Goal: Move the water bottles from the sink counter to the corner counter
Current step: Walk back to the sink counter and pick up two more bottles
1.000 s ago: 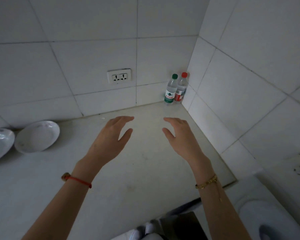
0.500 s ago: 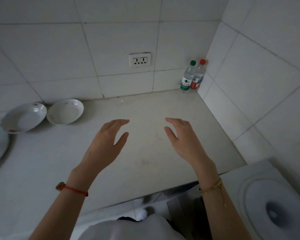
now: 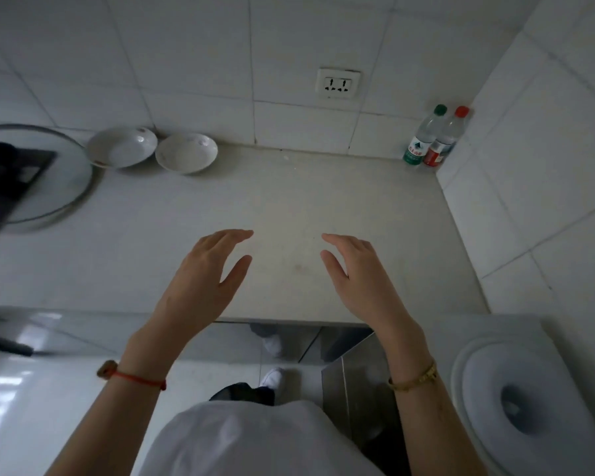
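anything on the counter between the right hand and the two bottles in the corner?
No. Head view shows bare counter between right hand and bottles.

A home kitchen: tiled walls (image 3: 186,46), counter (image 3: 289,201), bowls (image 3: 186,152) (two, empty).

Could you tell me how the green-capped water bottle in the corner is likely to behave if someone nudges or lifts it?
The green-capped bottle is tall and narrow, so a push near the cap would probably tip it against the red-capped bottle beside it. Its clear plastic wall likely dents under a firm squeeze. How full it is cannot be told, so its weight is uncertain.
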A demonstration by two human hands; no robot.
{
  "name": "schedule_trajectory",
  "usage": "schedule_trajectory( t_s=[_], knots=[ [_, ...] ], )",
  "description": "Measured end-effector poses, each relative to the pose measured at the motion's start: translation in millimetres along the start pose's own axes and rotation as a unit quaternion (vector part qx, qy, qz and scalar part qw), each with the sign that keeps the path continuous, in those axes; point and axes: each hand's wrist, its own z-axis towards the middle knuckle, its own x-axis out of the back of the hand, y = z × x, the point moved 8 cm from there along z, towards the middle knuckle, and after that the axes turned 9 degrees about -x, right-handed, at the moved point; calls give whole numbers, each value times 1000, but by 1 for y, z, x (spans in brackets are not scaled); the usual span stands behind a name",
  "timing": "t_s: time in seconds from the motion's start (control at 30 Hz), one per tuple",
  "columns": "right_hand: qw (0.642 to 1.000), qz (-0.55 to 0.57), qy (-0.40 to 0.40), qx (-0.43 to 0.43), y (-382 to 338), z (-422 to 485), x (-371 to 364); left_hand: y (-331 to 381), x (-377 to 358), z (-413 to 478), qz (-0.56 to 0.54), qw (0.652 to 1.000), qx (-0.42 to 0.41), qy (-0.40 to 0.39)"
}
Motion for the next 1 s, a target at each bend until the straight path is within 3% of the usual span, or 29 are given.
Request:
schedule_trajectory(
  t_s=[0.53,1.0],
  knots=[
    [977,-4,-137,163,-70,-102,-55,23,30,-196,41,979,183,82],
    [915,-13,-245,320,-189,-156,-148,-3,83,-334,65,917,343,192]
  ],
)
